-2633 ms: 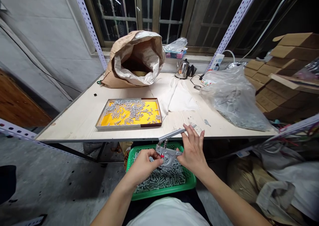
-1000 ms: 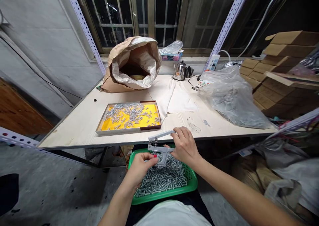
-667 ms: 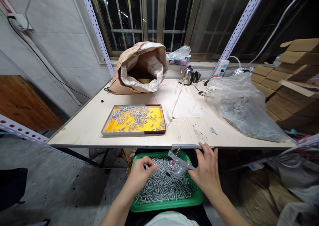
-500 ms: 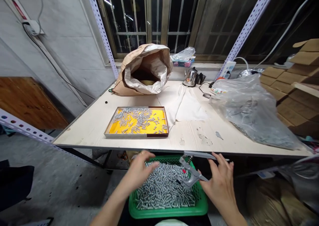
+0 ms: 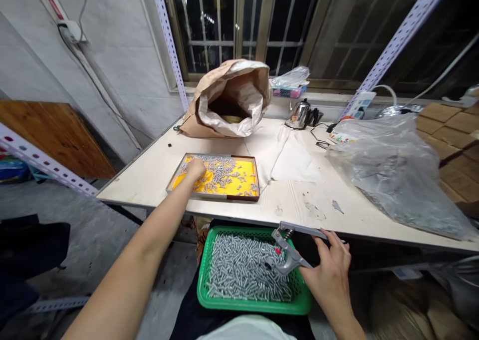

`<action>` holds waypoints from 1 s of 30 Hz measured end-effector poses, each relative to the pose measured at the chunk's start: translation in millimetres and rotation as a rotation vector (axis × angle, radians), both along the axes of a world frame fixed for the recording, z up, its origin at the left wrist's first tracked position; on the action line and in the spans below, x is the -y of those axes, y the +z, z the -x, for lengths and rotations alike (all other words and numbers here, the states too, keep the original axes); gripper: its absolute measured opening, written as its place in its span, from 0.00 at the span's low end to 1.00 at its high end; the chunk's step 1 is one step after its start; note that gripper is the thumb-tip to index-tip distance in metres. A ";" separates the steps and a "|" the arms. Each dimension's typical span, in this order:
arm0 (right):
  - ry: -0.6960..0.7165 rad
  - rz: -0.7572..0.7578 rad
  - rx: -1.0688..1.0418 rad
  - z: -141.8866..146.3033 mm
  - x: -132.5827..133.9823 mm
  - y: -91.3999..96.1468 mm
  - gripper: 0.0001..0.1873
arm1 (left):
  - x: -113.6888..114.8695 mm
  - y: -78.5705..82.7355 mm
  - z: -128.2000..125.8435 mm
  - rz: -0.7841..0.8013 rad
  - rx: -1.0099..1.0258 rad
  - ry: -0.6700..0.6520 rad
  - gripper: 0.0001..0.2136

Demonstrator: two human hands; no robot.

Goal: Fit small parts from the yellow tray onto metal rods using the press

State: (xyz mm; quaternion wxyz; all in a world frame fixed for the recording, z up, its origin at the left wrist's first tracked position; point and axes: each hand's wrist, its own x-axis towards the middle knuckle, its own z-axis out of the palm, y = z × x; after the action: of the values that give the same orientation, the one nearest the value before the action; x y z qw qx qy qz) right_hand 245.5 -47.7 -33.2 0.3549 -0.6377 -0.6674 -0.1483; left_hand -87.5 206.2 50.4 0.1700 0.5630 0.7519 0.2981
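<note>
My left hand (image 5: pixel 196 168) reaches into a shallow tray (image 5: pixel 209 196) with a yellow bottom, over loose small metal parts (image 5: pixel 222 172) that look like screws. Its fingers curl downward; whatever is between them is hidden. My right hand (image 5: pixel 329 265) grips the handles of grey metal pliers (image 5: pixel 290 262), which have a coil spring and a small red spot. The jaws of the pliers hang above the right side of a green plastic basket (image 5: pixel 254 307). Many silvery screw-like pieces (image 5: pixel 247 270) fill this basket, which sits close in front of my body.
Behind the tray, a big open paper sack (image 5: pixel 228 100) lies on the white table (image 5: pixel 292 205). A steel kettle (image 5: pixel 298 114) stands at the back. To the right are a clear plastic bag (image 5: pixel 389 165) and stacked cardboard boxes (image 5: pixel 445 130). The table's front edge runs just beyond the basket.
My left hand has moved from above the green basket forward into the tray, and its fingers have curled. My right hand still holds the pliers over the basket. The view has shifted slightly.
</note>
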 end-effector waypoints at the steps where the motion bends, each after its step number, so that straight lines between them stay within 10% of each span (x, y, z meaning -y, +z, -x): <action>1: 0.000 0.004 -0.001 -1.1 1.9 0.7 0.24 | 4.2 2.8 -0.2 -0.020 -0.006 -0.002 0.06; 7: 0.005 0.017 0.003 -8.2 13.6 -9.0 0.26 | 84.1 14.4 -1.5 -0.196 0.003 0.004 0.09; 11: 0.044 -0.018 -0.014 -8.2 16.8 -23.2 0.26 | 184.8 -34.7 -21.7 -0.172 0.261 -0.215 0.09; 15: 0.082 0.017 -0.033 -9.1 21.4 -40.3 0.24 | 253.6 -84.8 -41.5 0.025 0.255 -0.049 0.06; 24: 0.103 0.168 -0.205 -30.2 37.8 -78.9 0.21 | 272.6 -69.1 -58.7 0.055 0.405 -0.049 0.05; 30: 0.148 0.233 -0.209 -36.0 29.0 -92.4 0.21 | 279.5 -90.9 -65.1 -0.013 0.439 0.004 0.05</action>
State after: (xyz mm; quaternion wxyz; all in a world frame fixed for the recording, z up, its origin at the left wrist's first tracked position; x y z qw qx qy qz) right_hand 281.5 -76.7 -125.6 0.3560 -0.6357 -0.6846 0.0238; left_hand -22.3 -73.2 -40.4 0.3252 0.4842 0.6960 0.4188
